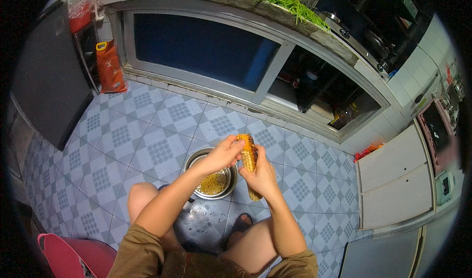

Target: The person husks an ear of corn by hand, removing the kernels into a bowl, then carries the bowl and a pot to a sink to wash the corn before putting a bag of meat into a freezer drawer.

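Note:
An ear of corn (249, 159) with yellow and dark kernels is held at a tilt between both hands, in front of the seated person. My right hand (261, 171) wraps around its middle, with the lower end sticking out below the palm. My left hand (228, 152) has its thumb on the kernels near the upper end, its fingers curled at the side. Below my left forearm a round metal bowl (236, 182) stands low over the floor, partly covered by the arm. Loose yellow corn kernels (212, 184) lie inside it.
A pink plastic tub (79, 257) stands at the lower left. An orange bag (110, 70) leans by a rack near the dark cabinet. Green vegetables (295, 7) lie on the counter above sliding cabinet doors (206, 51). A white cabinet (396, 182) stands at right on the tiled floor (158, 149).

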{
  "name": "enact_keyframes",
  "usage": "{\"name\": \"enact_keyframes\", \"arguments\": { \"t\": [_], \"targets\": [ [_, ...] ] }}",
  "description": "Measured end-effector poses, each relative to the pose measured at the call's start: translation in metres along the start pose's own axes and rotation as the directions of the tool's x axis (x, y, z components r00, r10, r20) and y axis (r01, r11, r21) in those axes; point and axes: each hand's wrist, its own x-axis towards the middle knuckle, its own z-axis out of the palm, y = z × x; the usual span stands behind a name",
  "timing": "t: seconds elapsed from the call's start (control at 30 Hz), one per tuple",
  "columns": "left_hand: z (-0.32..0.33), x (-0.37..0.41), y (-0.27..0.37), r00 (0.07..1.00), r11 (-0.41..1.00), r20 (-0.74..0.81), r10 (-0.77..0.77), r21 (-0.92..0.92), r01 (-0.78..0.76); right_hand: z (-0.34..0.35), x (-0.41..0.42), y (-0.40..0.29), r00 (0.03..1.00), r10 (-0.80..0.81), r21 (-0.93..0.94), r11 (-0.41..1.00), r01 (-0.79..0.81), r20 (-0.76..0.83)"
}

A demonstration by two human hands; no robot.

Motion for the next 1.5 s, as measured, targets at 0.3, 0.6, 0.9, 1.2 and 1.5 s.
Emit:
{"name": "enact_keyframes", "arguments": {
  "t": [0.3,0.6,0.9,1.2,1.5],
  "targets": [
    [-0.002,-0.005,-0.005,0.974,0.887,-0.004,0.225,0.415,-0.203,0.0,-0.005,-0.013,0.998,-0.02,-0.009,1.0,0.02,0.058],
    [-0.005,-0.005,-0.01,0.994,0.997,0.071,0.077,-0.017,-0.076,0.005,-0.002,-0.002,0.996,-0.061,0.078,0.995,0.056,0.062],
    [-0.004,-0.001,-0.015,0.992,0.995,0.074,0.101,0.005,-0.102,0.002,-0.004,-0.009,0.996,-0.065,-0.03,0.997,0.066,0.054],
    [-0.014,0.002,-0.006,0.979,0.991,0.197,-0.056,-0.109,0.079,0.0,-0.004,-0.009,0.997,-0.064,-0.03,0.997,0.065,0.034],
    [-0.01,0.005,-0.015,0.988,0.99,0.081,0.132,-0.062,-0.127,0.001,-0.002,-0.008,0.998,-0.048,0.03,0.998,0.047,0.051]
  ]
}}
